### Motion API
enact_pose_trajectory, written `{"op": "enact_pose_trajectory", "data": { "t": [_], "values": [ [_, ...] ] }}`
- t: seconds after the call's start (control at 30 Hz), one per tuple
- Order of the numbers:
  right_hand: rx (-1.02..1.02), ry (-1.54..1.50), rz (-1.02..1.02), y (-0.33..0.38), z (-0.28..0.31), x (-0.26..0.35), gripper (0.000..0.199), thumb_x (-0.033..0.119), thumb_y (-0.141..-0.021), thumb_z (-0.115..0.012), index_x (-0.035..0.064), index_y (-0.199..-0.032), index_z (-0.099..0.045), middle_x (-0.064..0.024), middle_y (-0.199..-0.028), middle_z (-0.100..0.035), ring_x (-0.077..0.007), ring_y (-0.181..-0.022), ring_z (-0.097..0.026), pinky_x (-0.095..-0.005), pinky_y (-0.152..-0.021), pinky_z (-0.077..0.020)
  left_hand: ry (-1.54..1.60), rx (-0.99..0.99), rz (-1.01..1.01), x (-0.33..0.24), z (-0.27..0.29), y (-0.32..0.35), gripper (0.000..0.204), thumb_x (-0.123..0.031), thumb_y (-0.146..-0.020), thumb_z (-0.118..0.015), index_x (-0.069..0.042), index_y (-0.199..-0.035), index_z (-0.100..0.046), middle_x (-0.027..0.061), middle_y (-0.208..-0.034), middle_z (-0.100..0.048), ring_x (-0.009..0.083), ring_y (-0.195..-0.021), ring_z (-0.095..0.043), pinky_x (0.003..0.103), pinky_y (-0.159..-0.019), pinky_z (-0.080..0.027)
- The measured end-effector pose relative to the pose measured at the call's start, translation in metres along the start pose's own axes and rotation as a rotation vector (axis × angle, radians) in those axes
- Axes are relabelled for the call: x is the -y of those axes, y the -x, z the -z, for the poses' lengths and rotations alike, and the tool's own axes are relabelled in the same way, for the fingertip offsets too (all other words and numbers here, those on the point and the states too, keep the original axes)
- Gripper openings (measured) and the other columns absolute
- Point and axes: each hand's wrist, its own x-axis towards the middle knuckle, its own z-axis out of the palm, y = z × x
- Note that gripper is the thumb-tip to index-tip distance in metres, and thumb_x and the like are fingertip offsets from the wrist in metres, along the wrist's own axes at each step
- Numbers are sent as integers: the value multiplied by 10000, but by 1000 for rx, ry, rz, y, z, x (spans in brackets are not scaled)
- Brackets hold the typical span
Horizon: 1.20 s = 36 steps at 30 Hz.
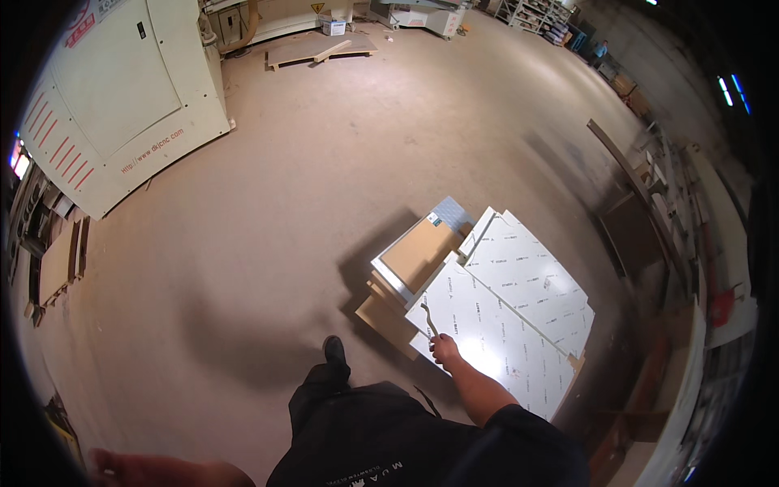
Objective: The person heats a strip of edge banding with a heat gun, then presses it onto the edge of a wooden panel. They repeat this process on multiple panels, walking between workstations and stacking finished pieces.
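Observation:
My right hand (pixel 444 350) is closed round one end of a thin, curved tan strip (pixel 428 318). The strip's other end points away from me, over a white, glossy panel (pixel 487 337) printed with small repeated marks. A second white panel (pixel 531 272) lies against it on the same stack. My left hand (pixel 104 465) is low at the left rim, apart from the stack. It is dark and blurred, so its fingers do not show clearly.
Brown boards (pixel 422 252) lie on the stack's left side. A large white machine cabinet (pixel 130 97) stands at the far left. Boards on a low platform (pixel 320 52) lie at the back. Panels and planks (pixel 649 219) line the right wall. A distant person (pixel 600 50) stands at far right.

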Motion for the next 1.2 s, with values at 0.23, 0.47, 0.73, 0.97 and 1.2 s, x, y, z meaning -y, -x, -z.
{"op": "enact_pose_trajectory", "data": {
  "t": [0.23,0.47,0.73,0.97,1.2],
  "values": [
    [113,-21,12,-37,-64,110,232,230,-934,-545,31,-1047,-580,-91,-807,-580,-159,-574,-502,-322,-467,-408,-9,286,547,221,-43,10,370,-350,-997,-384,-30,-1055,-560,155,-983,-553,296,-826,-547,483,-788,-500],
    [128,479,277,-162,-74,197,228,230,-939,-554,31,-1031,-615,-92,-796,-591,-200,-604,-553,-344,-483,-441,-69,495,524,432,-76,59,228,-257,-951,-455,-48,-885,-516,122,-850,-531,239,-771,-474,362,-696,-390],
    [-30,-172,42,-256,-64,413,210,229,-954,-512,29,-983,-569,-68,-759,-558,-162,-555,-517,-303,-449,-421,-554,1311,1555,658,-84,286,346,-279,-909,-609,43,-1037,-612,209,-931,-663,338,-913,-645,426,-829,-498],
    [-153,-114,265,-347,-8,529,218,219,-949,-504,12,-920,-566,-79,-707,-563,-178,-482,-515,-331,-434,-425,73,1749,1470,788,-210,423,587,-387,-989,-514,49,-1380,-483,241,-1429,-477,364,-1365,-415,407,-1160,-284],
    [-365,-437,-398,-402,62,555,177,190,-945,-537,19,-980,-568,-111,-780,-599,-184,-540,-510,-333,-421,-407,169,1917,1192,963,-415,445,517,-379,-993,-464,26,-1296,-572,259,-1316,-571,397,-1243,-528,438,-1085,-375]
  ]
}}
